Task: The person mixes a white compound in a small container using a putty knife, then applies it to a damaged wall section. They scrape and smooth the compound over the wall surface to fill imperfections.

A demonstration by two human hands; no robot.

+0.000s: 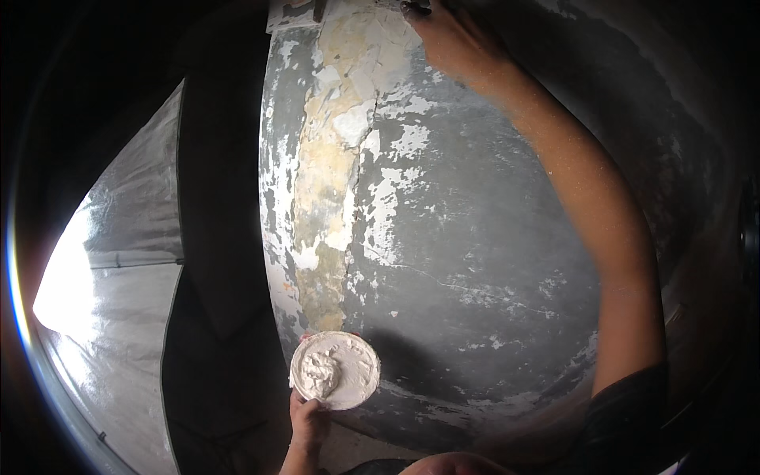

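My left hand (307,421) grips the lower rim of a round, shallow dish (342,389), its thumb over the edge. White putty (321,372) sits in a lumpy mound on the dish's left half, with smears along its right side. My right arm reaches up along the right to the top of the wall, where my right hand (459,41) is closed around something dark at the frame's upper edge; what it is I cannot make out. Below and left of that hand runs a rough, yellowish vertical strip (324,170) of patched wall, with white patches on it.
The wall (483,229) is dark grey, with flaking white patches and a thin crack. A small ledge (293,17) juts out at its top left. Further left hangs a pale grey sheet (134,190), brightly lit at its outer edge, beyond a dark gap.
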